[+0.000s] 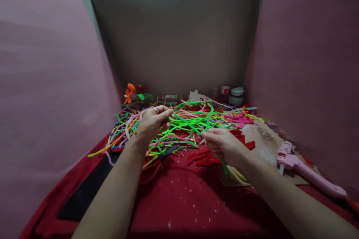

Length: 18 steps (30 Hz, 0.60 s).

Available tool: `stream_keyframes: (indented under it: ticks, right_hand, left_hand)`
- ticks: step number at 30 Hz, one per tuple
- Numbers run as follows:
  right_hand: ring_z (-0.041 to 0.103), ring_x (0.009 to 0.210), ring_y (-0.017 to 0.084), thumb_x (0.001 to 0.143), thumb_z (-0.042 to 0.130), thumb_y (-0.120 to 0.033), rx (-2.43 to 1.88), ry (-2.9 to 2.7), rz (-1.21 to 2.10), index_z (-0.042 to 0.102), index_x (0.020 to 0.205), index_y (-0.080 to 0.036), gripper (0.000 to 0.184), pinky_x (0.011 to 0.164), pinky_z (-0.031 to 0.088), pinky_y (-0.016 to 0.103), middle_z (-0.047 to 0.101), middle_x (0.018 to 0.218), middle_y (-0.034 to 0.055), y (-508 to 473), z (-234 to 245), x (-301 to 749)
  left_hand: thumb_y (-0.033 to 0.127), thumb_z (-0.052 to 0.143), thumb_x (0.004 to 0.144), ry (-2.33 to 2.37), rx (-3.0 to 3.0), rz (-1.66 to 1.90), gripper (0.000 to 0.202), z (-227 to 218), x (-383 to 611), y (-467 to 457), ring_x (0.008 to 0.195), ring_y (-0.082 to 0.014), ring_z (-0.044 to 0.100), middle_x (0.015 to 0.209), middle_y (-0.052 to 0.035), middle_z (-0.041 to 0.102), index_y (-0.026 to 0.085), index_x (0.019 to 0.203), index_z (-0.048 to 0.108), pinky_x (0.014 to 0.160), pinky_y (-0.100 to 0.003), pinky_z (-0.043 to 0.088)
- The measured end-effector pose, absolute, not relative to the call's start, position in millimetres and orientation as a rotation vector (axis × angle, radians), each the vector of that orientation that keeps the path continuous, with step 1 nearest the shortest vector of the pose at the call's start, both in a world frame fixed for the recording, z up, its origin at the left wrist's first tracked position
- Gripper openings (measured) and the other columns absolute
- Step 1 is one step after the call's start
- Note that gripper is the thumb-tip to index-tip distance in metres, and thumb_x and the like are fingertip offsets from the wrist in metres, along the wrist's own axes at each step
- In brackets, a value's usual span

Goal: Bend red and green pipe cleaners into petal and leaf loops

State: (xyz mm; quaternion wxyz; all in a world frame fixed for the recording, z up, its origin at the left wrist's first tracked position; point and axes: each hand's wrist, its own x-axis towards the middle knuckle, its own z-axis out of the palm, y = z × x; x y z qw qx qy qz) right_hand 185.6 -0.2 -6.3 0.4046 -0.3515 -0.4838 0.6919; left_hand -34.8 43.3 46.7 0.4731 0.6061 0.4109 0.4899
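Note:
A green pipe cleaner (186, 122) stretches between my two hands. Its far end is pinched in the fingertips of my left hand (155, 120). The fingers of my right hand (220, 142) are closed around green pipe cleaner, one piece of which bends upward, while a green end pokes out below the palm. Whether these are one piece or several I cannot tell. Under and behind the hands spreads a tangled heap of pipe cleaners (179, 132) in green, pink, orange and other colours. Red fuzzy pieces (203, 157) lie beside my right hand.
A pink glue gun (311, 173) rests at the right by a cardboard sheet (265, 136). Scissors (151, 168) lie near my left forearm, beside a black flat panel (86, 190). An orange flower (129, 92) and a lidded jar (236, 96) stand at the back. Scraps dot the red cloth (179, 209).

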Motion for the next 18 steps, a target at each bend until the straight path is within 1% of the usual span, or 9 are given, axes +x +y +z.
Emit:
stream_keyframes:
  ticks: [2,4,6,8,13,18]
  right_hand:
    - [0.017,0.035,0.002,0.070,0.064,-0.037,-0.795,-1.154,1.772,0.049,0.065,-0.016,0.026,0.037,0.007,0.021,0.030,0.043,-0.0097,0.0,-6.4,185.3]
    - [0.023,0.036,0.002,0.068,0.066,-0.033,-0.739,-1.090,1.807,0.048,0.065,-0.016,0.026,0.037,0.009,0.020,0.037,0.045,-0.0079,0.3,-6.3,185.8]
    - [0.026,0.036,0.002,0.066,0.067,-0.030,-0.716,-1.027,1.816,0.048,0.066,-0.016,0.024,0.037,0.011,0.019,0.041,0.045,-0.0067,0.4,-6.2,186.6]
    - [0.027,0.035,0.002,0.065,0.068,-0.027,-0.697,-0.962,1.793,0.048,0.066,-0.016,0.023,0.036,0.011,0.018,0.043,0.044,-0.0061,0.7,-6.7,187.3]
    - [0.023,0.033,0.002,0.060,0.071,-0.027,-0.683,-0.880,1.715,0.046,0.066,-0.018,0.028,0.035,0.009,0.018,0.041,0.041,-0.0085,1.6,-9.7,187.0]
    - [0.018,0.034,0.002,0.062,0.070,-0.031,-0.743,-0.909,1.614,0.053,0.076,-0.017,0.026,0.035,0.007,0.019,0.035,0.040,-0.0106,0.4,-10.0,182.4]
  left_hand:
    - [0.027,0.064,0.070,0.808,1.336,1.263,0.018,46.0,-26.1,40.2,0.039,-0.0049,0.043,0.054,0.0024,0.055,0.016,0.068,0.050,0.033,-0.014,0.029]
    - [0.023,0.063,0.070,0.654,1.230,1.289,0.017,45.9,-17.9,36.3,0.041,-0.0042,0.046,0.063,0.0002,0.059,0.015,0.069,0.048,0.032,-0.013,0.031]
    - [0.022,0.063,0.071,0.604,1.154,1.275,0.017,45.0,-11.5,33.3,0.041,-0.0037,0.046,0.065,0.0003,0.059,0.015,0.070,0.048,0.032,-0.013,0.033]
    - [0.023,0.062,0.071,0.626,1.102,1.258,0.016,42.8,-7.0,32.2,0.040,-0.0037,0.046,0.062,0.0023,0.057,0.014,0.072,0.049,0.033,-0.014,0.035]
    - [0.017,0.060,0.072,0.720,1.030,1.249,0.013,36.2,-0.8,35.4,0.036,-0.0040,0.041,0.057,0.0045,0.052,0.015,0.073,0.047,0.031,-0.016,0.035]
    - [0.016,0.058,0.072,0.739,1.001,1.396,0.014,34.9,6.4,36.8,0.035,-0.0044,0.040,0.055,0.0051,0.051,0.016,0.069,0.044,0.032,-0.016,0.033]
